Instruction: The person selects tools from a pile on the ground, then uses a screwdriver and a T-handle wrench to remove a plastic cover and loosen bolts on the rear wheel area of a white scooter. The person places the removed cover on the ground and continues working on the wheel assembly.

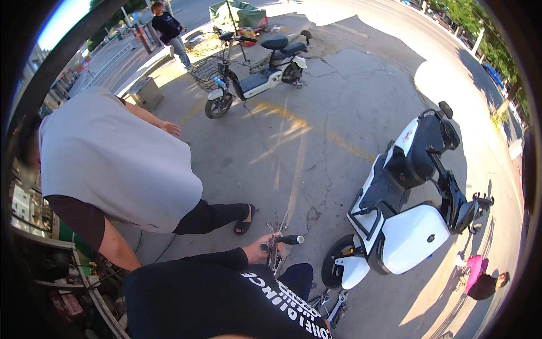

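Note:
My left hand (pixel 257 250), at the end of a black sleeve low in the middle, grips a silver metal object with a black, cylindrical end (pixel 291 240); its exact kind is unclear. My black printed shirt (pixel 197 294) fills the lower edge. My right hand is not visible. Metal wrenches (pixel 339 305) lie lower right of my left hand. Close at left, a co-worker in a pale grey smock (pixel 113 158) bends over, one hand (pixel 168 127) reaching out with fingers apart.
A white scooter (pixel 412 237) stands at right, another with a wire basket (pixel 254 85) farther back. A cluttered workbench (pixel 79 246) is at far left. A person (pixel 166 28) stands at upper left, another (pixel 483 279) at right. A concrete block (pixel 144 93) sits behind the co-worker.

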`<action>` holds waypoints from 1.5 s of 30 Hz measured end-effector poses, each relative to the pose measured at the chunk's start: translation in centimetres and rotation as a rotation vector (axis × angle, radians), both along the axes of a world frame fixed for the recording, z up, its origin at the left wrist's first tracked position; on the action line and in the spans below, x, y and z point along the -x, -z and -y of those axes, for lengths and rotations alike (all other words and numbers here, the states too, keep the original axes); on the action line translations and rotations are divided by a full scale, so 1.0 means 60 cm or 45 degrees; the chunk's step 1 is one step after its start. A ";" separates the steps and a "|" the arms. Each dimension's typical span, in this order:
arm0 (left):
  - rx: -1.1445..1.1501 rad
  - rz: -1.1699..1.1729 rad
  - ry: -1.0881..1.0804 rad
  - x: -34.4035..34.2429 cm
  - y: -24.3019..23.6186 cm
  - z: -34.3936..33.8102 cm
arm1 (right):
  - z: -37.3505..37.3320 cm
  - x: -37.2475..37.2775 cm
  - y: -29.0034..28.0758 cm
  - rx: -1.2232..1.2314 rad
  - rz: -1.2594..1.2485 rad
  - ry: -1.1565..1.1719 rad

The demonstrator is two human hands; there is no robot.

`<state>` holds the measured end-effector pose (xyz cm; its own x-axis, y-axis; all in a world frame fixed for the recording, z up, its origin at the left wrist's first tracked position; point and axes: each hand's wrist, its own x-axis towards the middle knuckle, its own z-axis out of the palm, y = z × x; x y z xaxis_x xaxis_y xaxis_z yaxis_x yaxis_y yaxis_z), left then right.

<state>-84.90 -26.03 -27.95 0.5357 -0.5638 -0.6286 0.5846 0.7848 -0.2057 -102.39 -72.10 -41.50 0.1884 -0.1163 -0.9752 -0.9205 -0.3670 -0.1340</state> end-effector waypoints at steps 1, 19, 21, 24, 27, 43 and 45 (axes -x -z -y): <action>-0.279 0.124 0.034 -0.026 -0.003 -0.024 | -0.045 -0.085 -0.002 -0.014 0.044 -0.037; -1.038 0.081 -1.212 -0.404 0.071 -0.459 | -0.581 -1.127 -0.058 -0.317 0.364 -0.599; -0.990 -0.007 -1.390 -0.428 0.105 -0.505 | -0.618 -1.222 -0.054 -0.333 0.362 -0.651; -0.466 -0.374 -1.806 -0.535 0.134 -0.584 | -0.627 -1.369 -0.036 -0.309 0.380 -0.661; -0.658 -0.489 -1.782 -0.629 0.204 -0.637 | -0.626 -1.504 0.001 -0.288 0.396 -0.646; -0.006 0.044 -1.006 -1.840 0.173 -0.662 | -0.408 -1.933 0.119 -0.094 0.143 0.393; -0.026 0.155 -0.932 -1.983 0.174 -0.656 | -0.437 -2.009 0.115 0.128 0.112 0.334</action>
